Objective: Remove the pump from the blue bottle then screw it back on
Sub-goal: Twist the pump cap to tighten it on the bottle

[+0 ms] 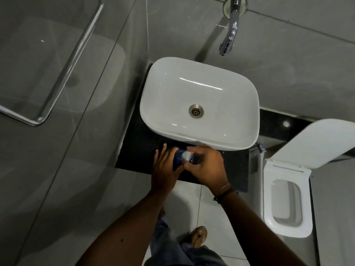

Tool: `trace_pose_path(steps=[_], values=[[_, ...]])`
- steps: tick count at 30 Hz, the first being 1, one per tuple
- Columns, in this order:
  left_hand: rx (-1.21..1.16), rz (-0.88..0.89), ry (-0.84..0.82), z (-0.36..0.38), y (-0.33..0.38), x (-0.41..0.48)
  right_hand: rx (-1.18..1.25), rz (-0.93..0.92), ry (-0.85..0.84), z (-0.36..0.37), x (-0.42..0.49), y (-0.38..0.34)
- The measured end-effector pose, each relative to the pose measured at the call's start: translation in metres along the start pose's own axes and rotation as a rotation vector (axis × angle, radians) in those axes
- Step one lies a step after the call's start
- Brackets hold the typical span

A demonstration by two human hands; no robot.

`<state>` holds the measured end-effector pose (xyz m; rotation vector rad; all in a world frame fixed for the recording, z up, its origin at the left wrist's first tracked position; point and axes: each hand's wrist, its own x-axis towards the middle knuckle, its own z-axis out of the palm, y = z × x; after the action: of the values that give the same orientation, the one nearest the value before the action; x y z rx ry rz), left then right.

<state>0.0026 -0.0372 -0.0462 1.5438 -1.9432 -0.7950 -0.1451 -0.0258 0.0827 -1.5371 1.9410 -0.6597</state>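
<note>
Head view shows us one blue bottle (179, 156) held over the front edge of the black table (236, 169), just before the white basin (199, 104). We see it nearly end-on: its long axis runs close to upright, the top tipped slightly toward us and to the right, where one white pump (186, 155) sits at the neck. Whether the pump is threaded on or already loose we cannot tell.

Our left hand (165, 169) wraps the bottle's body from the left, palm against it, the fingers (163, 150) reaching up past its far side and only partly curled. Our right hand (206, 166) comes in from the right and closes round the pump, thumb and fingertips pinched together on the white top, the remaining fingers folded. A dark band (224, 192) circles the right wrist. Both hands touch the bottle, and they nearly meet each other beneath it.

Outward, we count one round metal drain (196, 110) in the basin, one chrome tap (229, 35) on the grey wall above it, one toilet (286, 204) at the right with its lid (315, 143) raised, and one glass panel (38, 73) at the left. Below, on the pale floor (188, 204), a brown shoe (198, 236) shows.
</note>
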Motion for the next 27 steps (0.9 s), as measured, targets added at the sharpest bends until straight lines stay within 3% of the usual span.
trace_pose_path(steps=[9,16,27], values=[[-0.043,0.018,0.020,-0.004,0.003,0.000,0.075,-0.031,-0.099,-0.007,0.000,0.009],[-0.204,-0.081,-0.061,-0.020,0.014,-0.004,0.159,0.217,-0.163,0.016,-0.014,0.039],[-0.293,-0.119,0.035,-0.066,-0.008,-0.001,0.303,0.096,-0.090,0.064,0.004,0.006]])
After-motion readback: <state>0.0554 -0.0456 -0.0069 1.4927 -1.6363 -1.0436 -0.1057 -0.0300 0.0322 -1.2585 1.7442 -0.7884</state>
